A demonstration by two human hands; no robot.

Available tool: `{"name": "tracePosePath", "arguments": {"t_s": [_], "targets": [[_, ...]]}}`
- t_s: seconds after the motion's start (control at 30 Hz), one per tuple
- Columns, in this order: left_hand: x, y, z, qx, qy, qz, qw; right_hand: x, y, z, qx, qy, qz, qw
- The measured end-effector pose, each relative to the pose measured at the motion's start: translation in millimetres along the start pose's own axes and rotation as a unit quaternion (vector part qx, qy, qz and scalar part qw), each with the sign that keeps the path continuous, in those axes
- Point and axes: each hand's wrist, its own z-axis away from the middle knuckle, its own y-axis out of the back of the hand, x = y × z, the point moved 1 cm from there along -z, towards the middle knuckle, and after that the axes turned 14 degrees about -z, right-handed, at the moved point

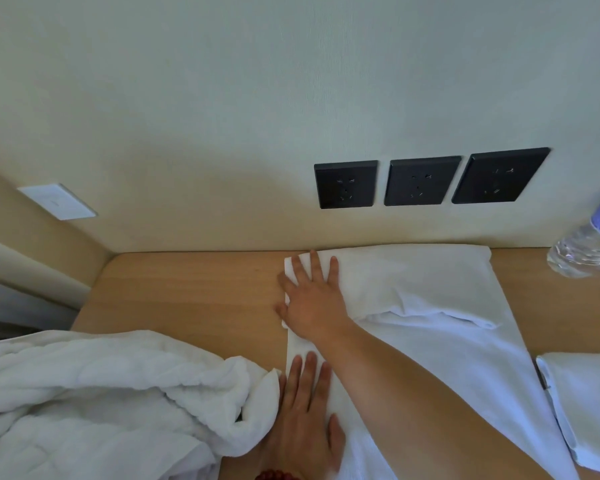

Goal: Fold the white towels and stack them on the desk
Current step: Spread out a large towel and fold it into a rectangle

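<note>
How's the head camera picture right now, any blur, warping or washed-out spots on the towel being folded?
Head view: strong wide-angle warping, the desk edge and sockets bow and tilt; the bottle at the right edge is smeared; the towel is bright, with weave barely visible but folds still readable; soft shadows only, no hard glare; both hands, left hand and right hand, look reasonably sharp.

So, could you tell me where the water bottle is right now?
In the head view, the water bottle stands at the far right edge of the desk, near the wall, right of the three black sockets.
</note>
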Motion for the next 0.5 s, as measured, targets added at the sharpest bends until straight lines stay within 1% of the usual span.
{"name": "tracePosePath", "arguments": {"t_s": [0.1, 0.2, 0.27, 0.33, 0.4, 0.5], "targets": [[-0.4, 4.1, -1.5, -0.003, -0.010, -0.005, 1.000, -2.2, -3.1, -3.8, -0.019, 0.014, 0.013, 1.000], [-1.5, 7.4, 0.0, -0.022, -0.009, -0.006, 1.000, -1.3, 6.8, 1.2, -0.056, 0.092, -0.005, 0.994], [-4.4, 8.8, 0.6, -0.041, -0.013, -0.009, 0.999, 1.1, 16.3, 13.1, -0.053, 0.120, -0.031, 0.991], [-7.2, 8.2, -0.1, -0.052, -0.017, -0.016, 0.998, 13.8, 23.4, 32.5, 0.006, 0.097, -0.057, 0.994], [-7.9, 6.8, 0.0, -0.049, -0.020, -0.025, 0.998, 40.1, 28.2, 56.7, 0.071, 0.055, -0.048, 0.995], [-6.8, 4.8, 0.5, -0.027, -0.019, -0.018, 0.999, 95.1, 32.2, 97.8, 0.118, -0.019, -0.013, 0.993]]}}
